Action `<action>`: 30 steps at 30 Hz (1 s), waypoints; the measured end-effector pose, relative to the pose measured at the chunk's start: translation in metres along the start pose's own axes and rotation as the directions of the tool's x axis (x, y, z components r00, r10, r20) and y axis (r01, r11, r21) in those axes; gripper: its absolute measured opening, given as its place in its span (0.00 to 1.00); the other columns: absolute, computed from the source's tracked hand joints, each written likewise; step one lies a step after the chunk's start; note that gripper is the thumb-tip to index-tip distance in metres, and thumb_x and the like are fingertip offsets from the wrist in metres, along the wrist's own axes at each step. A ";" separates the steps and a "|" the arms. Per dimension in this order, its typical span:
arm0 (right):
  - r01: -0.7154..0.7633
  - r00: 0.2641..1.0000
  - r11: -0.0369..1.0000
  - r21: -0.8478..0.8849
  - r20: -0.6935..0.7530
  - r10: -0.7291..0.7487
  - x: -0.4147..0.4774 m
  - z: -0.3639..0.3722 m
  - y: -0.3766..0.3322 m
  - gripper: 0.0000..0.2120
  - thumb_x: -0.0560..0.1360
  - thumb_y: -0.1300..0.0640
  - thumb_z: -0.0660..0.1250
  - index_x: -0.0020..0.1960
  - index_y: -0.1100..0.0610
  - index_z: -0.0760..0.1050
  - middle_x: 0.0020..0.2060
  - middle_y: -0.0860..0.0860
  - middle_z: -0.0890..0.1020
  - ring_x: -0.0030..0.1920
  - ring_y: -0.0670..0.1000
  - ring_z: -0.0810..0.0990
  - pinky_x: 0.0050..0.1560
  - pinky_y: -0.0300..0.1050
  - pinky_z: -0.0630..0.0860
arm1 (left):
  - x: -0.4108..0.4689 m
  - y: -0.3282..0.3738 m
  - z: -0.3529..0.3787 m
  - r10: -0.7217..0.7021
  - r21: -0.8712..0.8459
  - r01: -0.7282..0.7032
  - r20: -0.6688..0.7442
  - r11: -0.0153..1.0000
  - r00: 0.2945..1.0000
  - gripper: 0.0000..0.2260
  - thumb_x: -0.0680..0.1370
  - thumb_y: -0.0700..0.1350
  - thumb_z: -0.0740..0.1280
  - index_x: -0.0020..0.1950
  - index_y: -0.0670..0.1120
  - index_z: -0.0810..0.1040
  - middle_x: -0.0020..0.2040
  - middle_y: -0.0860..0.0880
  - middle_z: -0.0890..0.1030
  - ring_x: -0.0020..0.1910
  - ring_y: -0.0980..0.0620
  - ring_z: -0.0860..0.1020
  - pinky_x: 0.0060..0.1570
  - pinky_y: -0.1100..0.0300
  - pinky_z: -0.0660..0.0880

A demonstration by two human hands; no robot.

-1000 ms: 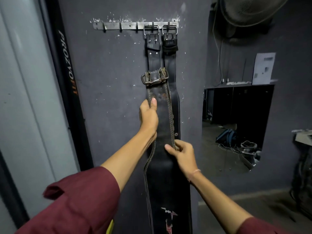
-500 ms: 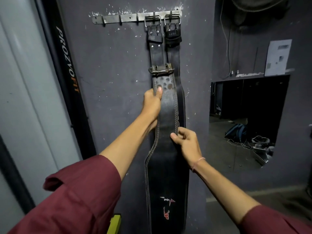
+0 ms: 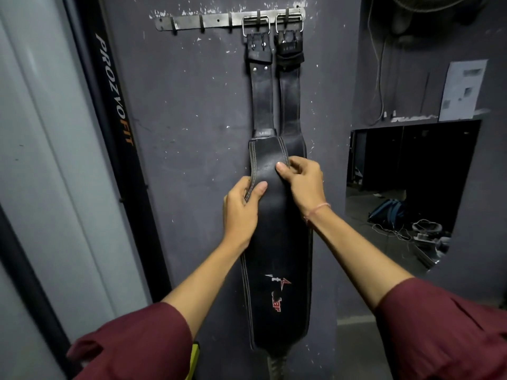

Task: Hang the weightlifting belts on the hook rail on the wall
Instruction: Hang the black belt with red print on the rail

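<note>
dark grey wall [image 3: 192,119], chipped and flecked with white, is filling my view, and the hook rail [image 3: 216,21] is sitting high on it. two belts are already hanging there by their metal buckles, the first hung belt [image 3: 263,100] and the second hung belt [image 3: 289,100], side by side on the two hooks nearest the rail's right end, with three free hooks [image 3: 202,24] to their left. i am holding a third belt [image 3: 277,242] flat in front of that pair, well below the rail, its broad logo panel facing me. my left hand [image 3: 240,215] is gripping its left stitched edge, fingers curling behind and thumb lying on the front. my right hand [image 3: 306,185] is pinching the right edge a little higher, thumb tip pressing on the leather. the belt's upper end is finishing in a rounded, folded-looking edge over the narrow straps of the hung pair, and i cannot see its buckle from here. i am reading this as the third hanging under way: belt in hand, not yet on a hook. the next move is calling for finding the buckle end, lifting it to rail height, shifting it left to the nearest free hook, and slipping the buckle frame over that hook before either hand is letting go.
</note>
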State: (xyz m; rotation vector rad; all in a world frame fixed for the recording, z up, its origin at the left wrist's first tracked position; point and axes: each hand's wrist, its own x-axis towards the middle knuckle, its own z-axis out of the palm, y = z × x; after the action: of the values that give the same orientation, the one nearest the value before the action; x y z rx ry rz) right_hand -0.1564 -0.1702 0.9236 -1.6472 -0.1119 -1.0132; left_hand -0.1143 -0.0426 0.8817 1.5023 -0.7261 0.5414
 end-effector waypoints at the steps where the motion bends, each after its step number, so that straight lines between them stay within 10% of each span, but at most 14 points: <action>1: -0.003 0.999 0.996 -0.084 0.037 0.006 0.001 -0.005 -0.003 0.21 0.75 0.57 0.71 0.29 0.52 0.63 0.26 0.42 0.65 0.31 0.45 0.62 0.32 0.41 0.60 | 0.002 0.001 0.002 0.015 0.009 -0.015 -0.036 1.000 0.999 0.18 0.78 0.55 0.67 0.41 0.40 0.71 0.37 0.37 0.72 0.36 0.51 0.68 0.39 0.42 0.72; 4: -0.087 0.986 0.991 -0.101 0.133 0.100 -0.015 -0.021 0.009 0.04 0.72 0.57 0.75 0.44 0.56 0.81 0.40 0.45 0.85 0.42 0.47 0.84 0.46 0.41 0.79 | 0.010 -0.002 0.005 0.006 0.010 -0.005 -0.085 1.000 0.996 0.21 0.78 0.55 0.67 0.38 0.39 0.66 0.31 0.46 0.65 0.34 0.53 0.64 0.35 0.51 0.66; 8: -0.275 0.959 0.948 0.163 0.114 0.258 -0.083 -0.032 0.071 0.21 0.70 0.66 0.76 0.61 0.57 0.78 0.55 0.52 0.86 0.57 0.53 0.84 0.61 0.52 0.80 | 0.031 -0.001 0.002 0.007 0.034 -0.004 -0.103 0.999 0.995 0.21 0.79 0.52 0.67 0.34 0.43 0.63 0.31 0.54 0.62 0.33 0.55 0.61 0.36 0.55 0.59; 18: -0.277 0.961 0.878 0.390 0.132 0.244 -0.036 -0.017 0.031 0.16 0.71 0.70 0.73 0.58 0.69 0.78 0.54 0.65 0.84 0.51 0.59 0.84 0.54 0.55 0.82 | 0.061 0.009 -0.007 -0.013 -0.087 0.014 0.016 0.996 1.000 0.22 0.78 0.52 0.68 0.32 0.49 0.60 0.31 0.50 0.59 0.34 0.50 0.59 0.36 0.53 0.56; 23: -0.409 0.909 0.879 0.244 0.199 0.367 -0.102 -0.021 0.074 0.11 0.73 0.68 0.72 0.55 0.62 0.81 0.50 0.55 0.87 0.50 0.56 0.85 0.51 0.48 0.81 | 0.064 0.002 -0.011 -0.038 -0.090 0.041 0.039 0.995 0.999 0.26 0.75 0.57 0.68 0.33 0.42 0.59 0.34 0.45 0.59 0.35 0.48 0.58 0.37 0.51 0.56; 30: -0.306 0.945 0.867 0.395 0.012 0.328 -0.086 -0.001 0.044 0.11 0.73 0.72 0.69 0.54 0.66 0.80 0.43 0.52 0.87 0.44 0.52 0.86 0.46 0.45 0.81 | 0.091 0.028 -0.034 -0.287 -0.173 0.313 0.157 0.934 0.945 0.14 0.72 0.52 0.73 0.47 0.42 0.78 0.40 0.43 0.74 0.39 0.48 0.71 0.40 0.54 0.67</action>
State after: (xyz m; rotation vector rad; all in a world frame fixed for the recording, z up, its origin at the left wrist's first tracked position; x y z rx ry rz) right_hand -0.1857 -0.1501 0.8337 -1.2183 -0.0027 -0.7260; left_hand -0.0687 -0.0191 0.9692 1.4371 -0.6139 0.1358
